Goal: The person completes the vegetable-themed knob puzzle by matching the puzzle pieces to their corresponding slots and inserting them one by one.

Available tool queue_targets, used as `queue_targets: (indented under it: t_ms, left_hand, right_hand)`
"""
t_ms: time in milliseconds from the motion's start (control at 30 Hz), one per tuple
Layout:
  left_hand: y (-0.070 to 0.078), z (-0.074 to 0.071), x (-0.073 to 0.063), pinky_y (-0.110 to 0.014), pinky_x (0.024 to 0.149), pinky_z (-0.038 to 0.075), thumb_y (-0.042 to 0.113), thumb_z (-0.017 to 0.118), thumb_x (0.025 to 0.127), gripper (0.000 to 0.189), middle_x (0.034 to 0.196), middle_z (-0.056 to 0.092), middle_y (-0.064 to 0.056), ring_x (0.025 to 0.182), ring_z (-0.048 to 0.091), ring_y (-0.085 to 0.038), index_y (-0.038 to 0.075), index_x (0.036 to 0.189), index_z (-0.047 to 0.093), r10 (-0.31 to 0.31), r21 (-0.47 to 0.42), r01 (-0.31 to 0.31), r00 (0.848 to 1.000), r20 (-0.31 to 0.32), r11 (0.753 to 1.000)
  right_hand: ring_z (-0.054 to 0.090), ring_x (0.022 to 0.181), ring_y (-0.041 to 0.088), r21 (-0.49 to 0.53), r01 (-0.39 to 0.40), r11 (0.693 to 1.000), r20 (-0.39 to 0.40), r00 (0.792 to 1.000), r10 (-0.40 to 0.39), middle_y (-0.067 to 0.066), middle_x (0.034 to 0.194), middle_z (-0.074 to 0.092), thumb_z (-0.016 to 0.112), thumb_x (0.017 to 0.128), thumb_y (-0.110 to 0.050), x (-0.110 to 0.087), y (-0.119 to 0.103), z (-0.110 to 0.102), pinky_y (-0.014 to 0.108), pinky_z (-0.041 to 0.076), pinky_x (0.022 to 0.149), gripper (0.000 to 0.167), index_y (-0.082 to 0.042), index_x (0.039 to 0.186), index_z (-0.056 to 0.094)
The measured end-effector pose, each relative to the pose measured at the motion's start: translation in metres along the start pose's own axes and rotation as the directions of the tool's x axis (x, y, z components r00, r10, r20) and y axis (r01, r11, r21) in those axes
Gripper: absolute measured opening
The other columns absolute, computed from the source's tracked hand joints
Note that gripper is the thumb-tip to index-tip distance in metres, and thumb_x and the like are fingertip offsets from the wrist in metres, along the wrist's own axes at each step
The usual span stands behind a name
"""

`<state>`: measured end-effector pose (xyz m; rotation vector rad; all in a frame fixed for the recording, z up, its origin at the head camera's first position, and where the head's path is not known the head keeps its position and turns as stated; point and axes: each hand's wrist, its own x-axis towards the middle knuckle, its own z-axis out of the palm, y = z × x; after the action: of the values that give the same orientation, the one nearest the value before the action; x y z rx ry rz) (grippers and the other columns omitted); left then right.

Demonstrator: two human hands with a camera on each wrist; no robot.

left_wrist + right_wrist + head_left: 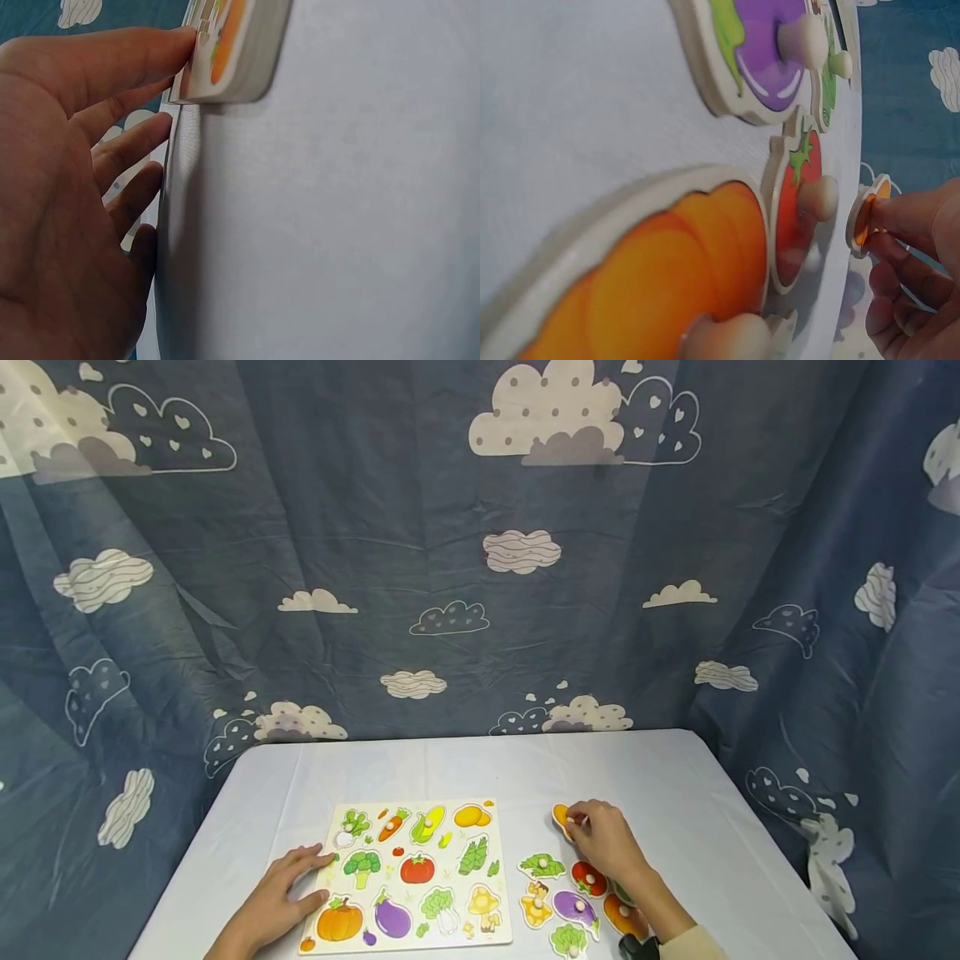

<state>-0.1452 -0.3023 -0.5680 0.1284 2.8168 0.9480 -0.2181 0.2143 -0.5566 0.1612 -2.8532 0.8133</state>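
An orange-yellow puzzle piece point(559, 817) is pinched between the thumb and fingers of the right hand point(609, 842), to the right of the puzzle board point(405, 947); whether it touches the table point(637, 777) cannot be told. Nearer the person, below that hand, lie the knobbed tomato piece point(588, 880), eggplant piece point(574, 907), pumpkin piece point(624, 917) and mushroom piece point(535, 913). The left hand point(279, 895), fingers spread, touches the board's left edge. A cloud-patterned curtain point(375, 527) hangs behind.
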Motion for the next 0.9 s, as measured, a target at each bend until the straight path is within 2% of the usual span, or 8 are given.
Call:
queue_targets:
  t_ms: [200, 400, 600, 900]
  left_hand:
    - [0.0, 0.0, 0.002, -0.077, 0.113, 0.032, 0.045, 0.077, 0.09, 0.056, 0.159, 0.047, -0.014, 0.148, 0.035, -0.048, 0.024, 0.14, 0.064, -0.001, 0.002, 0.001, 1.0, 0.004, 1.0]
    - [0.0, 0.001, 0.001, -0.076, 0.113, 0.032, 0.045, 0.077, 0.089, 0.057, 0.158, 0.047, -0.014, 0.148, 0.036, -0.048, 0.023, 0.14, 0.064, -0.009, 0.005, 0.009, 1.0, 0.004, 1.0]
    - [0.0, 0.0, 0.0, -0.076, 0.113, 0.032, 0.045, 0.076, 0.09, 0.057, 0.158, 0.048, -0.015, 0.147, 0.037, -0.048, 0.022, 0.14, 0.064, -0.002, 0.014, 0.001, 1.0, 0.004, 1.0]
    - [-0.001, 0.001, 0.002, -0.076, 0.113, 0.032, 0.046, 0.076, 0.09, 0.057, 0.158, 0.048, -0.014, 0.147, 0.036, -0.047, 0.023, 0.14, 0.064, 0.004, 0.014, -0.004, 1.0, 0.004, 1.0]
  right_hand:
    - [0.058, 0.084, 0.015, 0.007, 0.003, 1.0, -0.018, 1.0, -0.003, -0.002, 0.091, 0.07, 0.081, 0.09, -0.016, 0.004, -0.001, -0.001, 0.031, 0.056, 0.076, 0.013, -0.014, 0.101, 0.076]
    - [0.062, 0.089, 0.019, 0.033, 0.047, 0.998, -0.053, 0.998, -0.045, -0.002, 0.092, 0.071, 0.082, 0.089, -0.013, 0.007, -0.007, -0.002, 0.037, 0.059, 0.081, 0.013, -0.013, 0.1, 0.077]
    - [0.063, 0.088, 0.02, 0.043, 0.1, 0.994, -0.095, 0.991, -0.096, -0.002, 0.089, 0.072, 0.083, 0.086, -0.008, 0.012, -0.014, 0.003, 0.036, 0.059, 0.079, 0.012, -0.012, 0.097, 0.079]
    - [0.062, 0.089, 0.018, 0.093, 0.124, 0.988, -0.094, 0.989, -0.116, -0.004, 0.091, 0.074, 0.083, 0.087, -0.01, 0.022, -0.032, 0.01, 0.035, 0.057, 0.08, 0.011, -0.013, 0.097, 0.08]
